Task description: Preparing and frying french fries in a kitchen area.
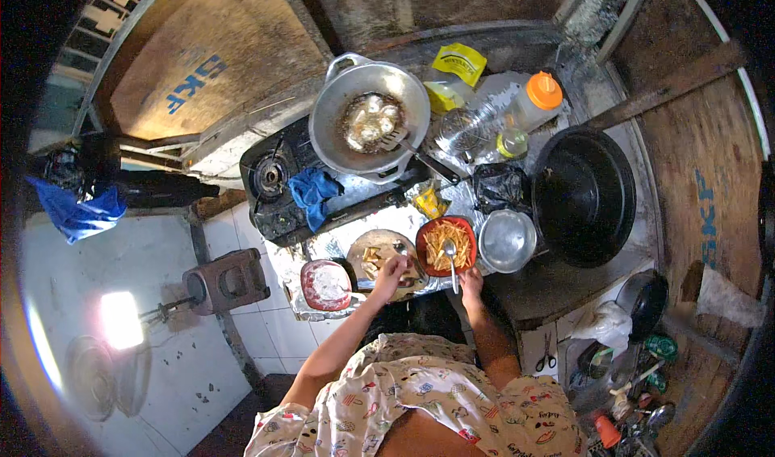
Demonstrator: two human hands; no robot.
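Observation:
My left hand [393,273] is over a round wooden cutting board [363,242], its fingers drawn together. A shiny spoon bowl [399,247] shows just past the fingertips; whether I grip it is hard to make out. Pale cut pieces [372,260] lie on the board beside this hand. At the front right corner of a red square bowl [418,257], my right hand [471,286] has its fingers on the rim. Thin yellowish strips [437,242] fill that bowl, and a metal spoon [451,260] rests in them, handle towards me. Left of the board is a red dish of white powder [326,282].
Behind, a metal wok [330,106] with frying food and a slotted spatula [433,161] sits on a black gas stove [363,196]. A blue cloth [313,193] lies on the stove. Rightward are a metal bowl [507,241], a black tub [584,196] and an orange-lidded container [542,93].

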